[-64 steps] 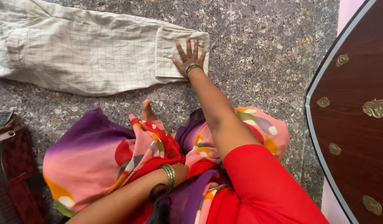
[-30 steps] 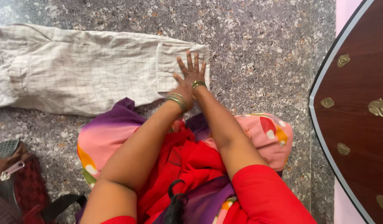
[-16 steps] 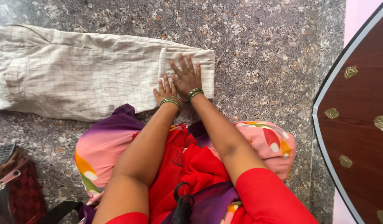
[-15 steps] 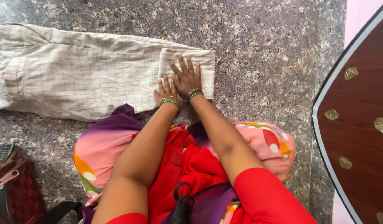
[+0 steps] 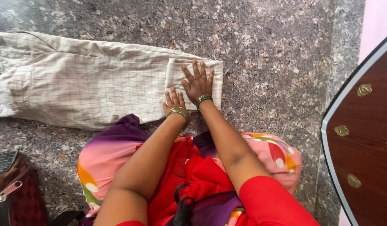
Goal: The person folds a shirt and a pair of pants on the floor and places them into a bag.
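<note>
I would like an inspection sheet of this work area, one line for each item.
Surface: speckled grey stone floor.
Job's things: cream checked trousers lie flat, with the leg end folded back.
Clutter: dark red bag at lower left.
Hands: left hand flat on the trousers near their lower edge; right hand flat on the folded end, fingers spread. Neither grips anything.
Cables: nothing seen.
Surroundings: brown wooden panel with brass studs at right; pink wall behind it.
</note>
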